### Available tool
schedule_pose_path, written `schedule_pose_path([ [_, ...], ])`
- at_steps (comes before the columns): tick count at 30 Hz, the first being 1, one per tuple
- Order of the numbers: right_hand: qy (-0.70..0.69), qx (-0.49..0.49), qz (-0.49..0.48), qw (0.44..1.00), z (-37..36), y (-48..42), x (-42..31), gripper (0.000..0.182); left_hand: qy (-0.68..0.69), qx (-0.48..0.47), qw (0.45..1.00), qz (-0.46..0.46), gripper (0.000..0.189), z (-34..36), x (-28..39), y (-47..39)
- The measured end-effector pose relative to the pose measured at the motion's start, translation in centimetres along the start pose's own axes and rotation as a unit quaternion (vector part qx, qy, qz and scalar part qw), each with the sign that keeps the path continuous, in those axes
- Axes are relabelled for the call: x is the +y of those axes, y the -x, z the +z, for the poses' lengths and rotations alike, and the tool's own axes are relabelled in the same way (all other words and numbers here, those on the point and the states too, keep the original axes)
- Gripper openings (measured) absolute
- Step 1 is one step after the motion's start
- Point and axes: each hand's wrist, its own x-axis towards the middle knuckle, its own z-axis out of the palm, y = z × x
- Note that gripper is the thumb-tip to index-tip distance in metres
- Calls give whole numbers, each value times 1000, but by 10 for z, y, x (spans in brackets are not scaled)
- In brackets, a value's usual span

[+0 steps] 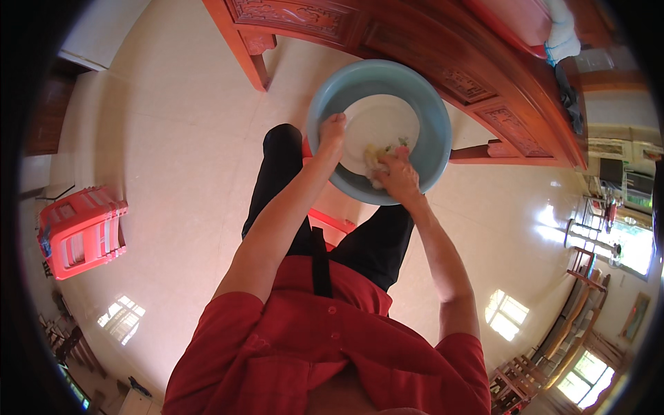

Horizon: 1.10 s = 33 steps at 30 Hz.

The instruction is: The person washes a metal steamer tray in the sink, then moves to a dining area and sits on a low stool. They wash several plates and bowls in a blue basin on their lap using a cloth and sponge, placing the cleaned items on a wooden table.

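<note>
A large blue-grey plastic basin [381, 66] is between my knees, beside a carved wooden table. In it a round white plate or shallow dish [381, 116] fills much of the opening. My left hand [333, 132] grips the plate's left rim, thumb on top. With my right hand [399, 176] I press a crumpled pale yellow and white cloth or sponge [374, 161] against the plate's lower part. Green and pink marks, perhaps a printed flower pattern, show by my right fingertips. Whether there is water in the basin, I cannot tell.
The carved reddish wooden table [415, 57] curves past the basin's far side. A red plastic tray [519, 26] and a white cloth [563, 36] rest on it. Stacked red plastic stools [83, 233] stand at the left. Wooden furniture [565, 332] lines the right wall.
</note>
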Motion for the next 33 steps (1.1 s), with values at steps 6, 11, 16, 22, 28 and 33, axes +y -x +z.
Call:
schedule_pose_path([
  [6,48,94,57,993,5,-39,48,35,-32,-5,999,4,24,2,7,7],
  [11,58,204,82,974,15,-79,47,27,-35,-23,999,9,24,-1,4,4],
  [16,33,252,11,967,35,-94,52,23,-56,-21,997,52,25,1,14,13],
  [22,37,143,-81,986,28,-61,40,24,-135,-35,980,145,26,-2,19,16],
  [28,76,108,3,991,16,-33,27,24,-253,-55,948,186,23,-2,37,33],
  [33,179,69,56,980,-12,-15,25,27,-358,-32,891,278,28,3,69,45],
])
